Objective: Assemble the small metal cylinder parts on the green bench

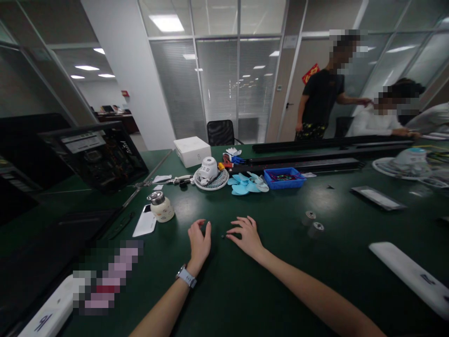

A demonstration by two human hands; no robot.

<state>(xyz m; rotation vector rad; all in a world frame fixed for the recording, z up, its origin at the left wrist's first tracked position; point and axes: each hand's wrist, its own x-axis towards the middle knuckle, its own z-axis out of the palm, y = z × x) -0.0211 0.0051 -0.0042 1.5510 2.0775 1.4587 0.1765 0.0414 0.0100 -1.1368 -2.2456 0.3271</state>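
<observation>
On the dark green table a small dark piece [222, 237], too tiny to name, lies between my two hands. My right hand [246, 236] hovers or rests just right of it, fingers spread and thumb tip close beside it, holding nothing. To the left of the piece is my left hand [199, 241], wrist in a grey-strapped watch [186, 276]. Its thumb stands apart from the slightly bent fingers, with nothing between them. A cream bottle with a metal lid [162, 209] stands beyond it, next to a white phone-like slab [145, 223].
Farther back are a white fan part [209, 171], light blue fan blades [241, 184], a blue tray [285, 179] and a white box [192, 150]. Two metal cylinders [316, 228] stand right. Long white pieces [409, 276] lie at both sides. Other people [321, 98] are at far right.
</observation>
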